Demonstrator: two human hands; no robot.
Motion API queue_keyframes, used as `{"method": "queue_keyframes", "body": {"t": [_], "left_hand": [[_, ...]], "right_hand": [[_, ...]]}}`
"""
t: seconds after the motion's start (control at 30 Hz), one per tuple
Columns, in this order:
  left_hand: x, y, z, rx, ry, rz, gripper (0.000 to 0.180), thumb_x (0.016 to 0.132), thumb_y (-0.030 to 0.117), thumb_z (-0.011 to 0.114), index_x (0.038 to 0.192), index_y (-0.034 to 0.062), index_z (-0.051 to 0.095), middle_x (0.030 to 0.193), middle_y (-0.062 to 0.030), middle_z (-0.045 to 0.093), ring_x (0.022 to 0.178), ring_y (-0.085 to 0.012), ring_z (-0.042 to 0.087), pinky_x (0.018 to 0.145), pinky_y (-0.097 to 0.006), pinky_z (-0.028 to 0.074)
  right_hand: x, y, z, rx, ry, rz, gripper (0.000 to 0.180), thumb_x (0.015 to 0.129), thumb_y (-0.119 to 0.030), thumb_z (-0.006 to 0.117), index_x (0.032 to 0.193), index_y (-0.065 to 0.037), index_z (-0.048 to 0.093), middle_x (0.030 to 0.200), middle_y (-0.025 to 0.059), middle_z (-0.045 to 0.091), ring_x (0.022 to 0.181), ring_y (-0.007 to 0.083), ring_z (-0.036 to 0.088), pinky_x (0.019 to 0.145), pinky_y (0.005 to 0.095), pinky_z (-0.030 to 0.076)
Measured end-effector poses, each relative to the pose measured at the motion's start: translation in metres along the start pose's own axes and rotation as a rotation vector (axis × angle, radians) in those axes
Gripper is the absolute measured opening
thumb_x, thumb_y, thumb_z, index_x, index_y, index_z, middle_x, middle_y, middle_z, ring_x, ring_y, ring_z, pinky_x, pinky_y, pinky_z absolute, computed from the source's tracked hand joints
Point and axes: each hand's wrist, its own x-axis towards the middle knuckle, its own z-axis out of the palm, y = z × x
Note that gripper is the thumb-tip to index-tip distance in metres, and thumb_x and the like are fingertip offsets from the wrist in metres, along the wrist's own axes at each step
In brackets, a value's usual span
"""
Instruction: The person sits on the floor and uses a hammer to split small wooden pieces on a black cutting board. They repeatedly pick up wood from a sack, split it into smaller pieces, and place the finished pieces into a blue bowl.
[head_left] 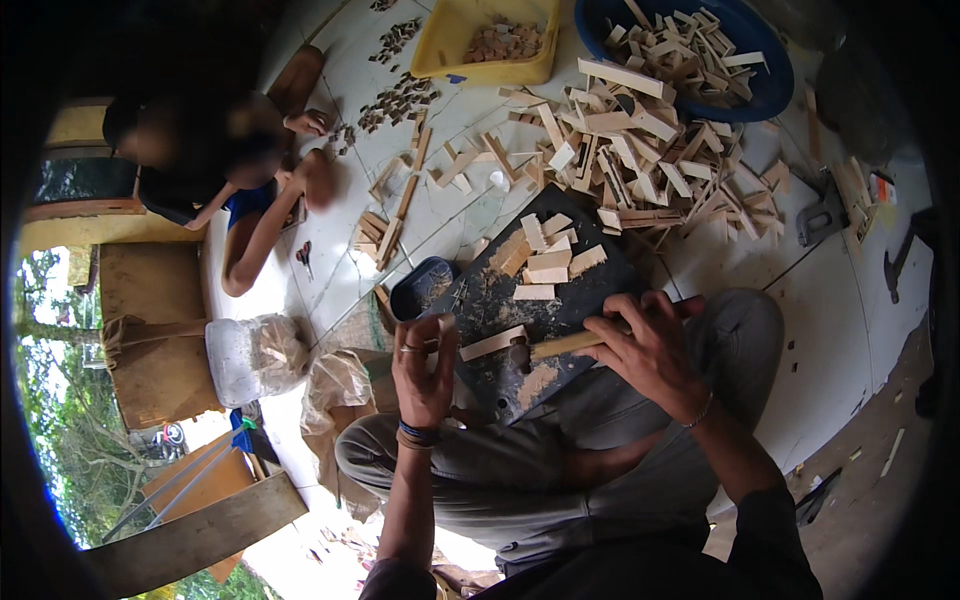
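Observation:
My right hand (pixel 640 350) grips the wooden handle of a hammer (pixel 560 345). The hammer's dark head rests at one end of a pale wood strip (pixel 490 343) lying on a black board (pixel 560 305) in front of my crossed legs. To the left of that strip, my left hand (pixel 424 372) is raised with its fingers curled. A small pale piece shows at its fingertips, too small to name surely. Several short wood blocks (pixel 548 262) lie on the board's far part, among sawdust and crumbs. A small dark blue tray (pixel 423 288) stands at the board's left edge.
A large heap of wood pieces (pixel 640 150) spreads beyond the board. Behind it are a blue basin (pixel 770 90) and a yellow tub (pixel 485 70). A staple gun (pixel 822 215) and another hammer (pixel 900 262) lie right. Scissors (pixel 305 258) and a seated person (pixel 260 150) are left.

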Motion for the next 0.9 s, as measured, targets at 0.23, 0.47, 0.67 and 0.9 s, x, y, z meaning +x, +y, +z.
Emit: {"method": "queue_keyframes", "body": {"t": [0.23,0.47,0.67,0.9], "left_hand": [[0.041,0.003,0.015,-0.061,-0.247,-0.049,0.022,0.097,-0.007,0.052,0.117,0.003,0.056,0.101,-0.0117,0.067,0.082,-0.0176,0.062,0.078,-0.031,0.05],[0.071,0.024,0.041,0.06,-0.328,0.323,0.041,0.089,0.012,0.078,0.127,0.0049,0.062,0.111,-0.0161,0.068,0.1,-0.0381,0.068,0.083,-0.045,0.056],[0.063,0.023,0.046,0.108,-0.421,0.159,0.043,0.087,0.016,0.081,0.125,0.0073,0.063,0.113,-0.0126,0.07,0.097,-0.0394,0.069,0.083,-0.044,0.057],[0.063,0.016,0.036,-0.254,-0.48,0.121,0.019,0.088,0.006,0.081,0.099,-0.001,0.068,0.099,-0.0113,0.072,0.088,-0.0294,0.07,0.077,-0.038,0.054]], "right_hand": [[0.04,-0.006,0.002,0.092,0.1,0.112,0.027,0.084,-0.027,0.082,0.106,-0.013,0.074,0.096,0.0049,0.065,0.094,0.0275,0.061,0.088,0.0421,0.048],[0.11,0.009,-0.004,0.001,-0.124,0.083,0.035,0.089,0.0,0.066,0.119,-0.016,0.075,0.113,0.0067,0.063,0.095,0.0285,0.063,0.09,0.0402,0.049],[0.13,0.016,0.01,-0.1,-0.275,0.003,0.049,0.084,0.007,0.059,0.123,-0.019,0.075,0.134,0.0064,0.058,0.097,0.0289,0.061,0.093,0.0398,0.049],[0.131,0.028,-0.005,0.096,-0.111,-0.008,0.015,0.091,-0.004,0.068,0.105,-0.01,0.071,0.128,0.0044,0.067,0.104,0.0295,0.067,0.095,0.0401,0.052]]}}
